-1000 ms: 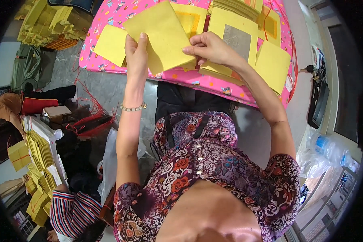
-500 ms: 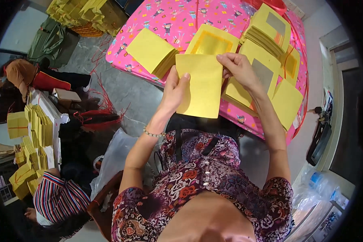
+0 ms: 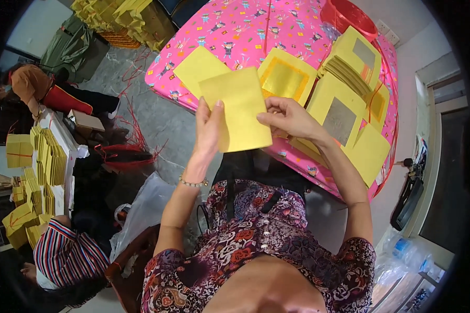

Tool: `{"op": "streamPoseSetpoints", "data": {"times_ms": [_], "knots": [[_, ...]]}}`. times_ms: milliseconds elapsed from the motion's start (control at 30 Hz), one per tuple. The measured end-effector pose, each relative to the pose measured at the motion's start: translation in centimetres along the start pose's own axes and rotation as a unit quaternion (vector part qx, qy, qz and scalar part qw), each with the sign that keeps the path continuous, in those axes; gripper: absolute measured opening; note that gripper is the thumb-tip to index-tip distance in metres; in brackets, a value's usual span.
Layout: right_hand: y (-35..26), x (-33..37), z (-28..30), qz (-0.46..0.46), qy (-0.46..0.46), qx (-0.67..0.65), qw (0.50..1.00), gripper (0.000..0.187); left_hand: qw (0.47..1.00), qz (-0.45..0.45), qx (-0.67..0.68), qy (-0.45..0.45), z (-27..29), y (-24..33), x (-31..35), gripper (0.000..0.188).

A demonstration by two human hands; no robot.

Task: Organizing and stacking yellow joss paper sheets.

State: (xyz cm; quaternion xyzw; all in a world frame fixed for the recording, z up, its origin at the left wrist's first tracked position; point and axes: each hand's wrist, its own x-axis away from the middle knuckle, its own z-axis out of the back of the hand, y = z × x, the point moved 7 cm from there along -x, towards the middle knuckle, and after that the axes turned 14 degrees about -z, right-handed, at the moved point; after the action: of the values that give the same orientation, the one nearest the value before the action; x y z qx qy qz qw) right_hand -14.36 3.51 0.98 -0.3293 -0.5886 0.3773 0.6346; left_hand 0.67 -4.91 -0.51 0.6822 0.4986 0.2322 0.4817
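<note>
A plain yellow paper sheet (image 3: 245, 117) is held up in front of me, slightly tilted. My left hand (image 3: 209, 128) grips its left side, thumb on the front and fingers behind. My right hand (image 3: 292, 117) pinches the right edge between thumb and curled fingers. Behind the sheet lies a yellow paper stack (image 3: 198, 68), partly covered by it. Next to that is a yellow sheet with a gold square (image 3: 284, 78). Under and beyond my right forearm are yellow paper stacks with a grey patch (image 3: 340, 116).
A pink patterned cover (image 3: 235, 31) spreads over the table. At its far right corner sit a red basin (image 3: 350, 18) and another paper stack (image 3: 357, 57). To the left, two people (image 3: 70, 255) are by a white table with yellow bundles (image 3: 49, 156). Red strings (image 3: 133, 135) lie on the floor.
The yellow sheet has tilted and shifted slightly left with my left hand. My right hand has slid down from its top corner to the right edge. The view has shifted a little.
</note>
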Motion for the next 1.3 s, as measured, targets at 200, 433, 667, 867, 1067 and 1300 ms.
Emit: {"op": "streamPoseSetpoints", "data": {"times_ms": [200,433,667,867,1067,1300], "knots": [[-4.3,-5.5,1.1,0.102,0.036,0.067,0.992,0.025,0.988,-0.098,-0.116,0.014,3.9,2.5,-6.0,0.030],[-7.0,-14.0,3.6,0.107,0.109,0.113,0.982,0.032,0.963,-0.096,-0.252,0.003,9.0,0.4,-13.5,0.036],[-4.9,-17.0,3.3,0.078,0.187,0.217,0.955,0.034,0.959,-0.050,-0.276,0.028,12.2,-3.7,-13.9,0.037],[-4.5,-16.8,3.5,0.062,0.195,0.237,0.950,0.036,0.966,-0.045,-0.255,0.026,12.2,-4.0,-13.4,0.034],[-4.7,-16.9,3.5,0.095,0.225,0.277,0.929,0.032,0.963,-0.047,-0.267,0.007,12.1,-4.3,-13.7,0.030],[-4.9,-16.8,2.9,0.127,0.255,0.355,0.890,0.031,0.868,-0.123,-0.481,0.026,11.3,-3.2,-13.3,0.050]]}}
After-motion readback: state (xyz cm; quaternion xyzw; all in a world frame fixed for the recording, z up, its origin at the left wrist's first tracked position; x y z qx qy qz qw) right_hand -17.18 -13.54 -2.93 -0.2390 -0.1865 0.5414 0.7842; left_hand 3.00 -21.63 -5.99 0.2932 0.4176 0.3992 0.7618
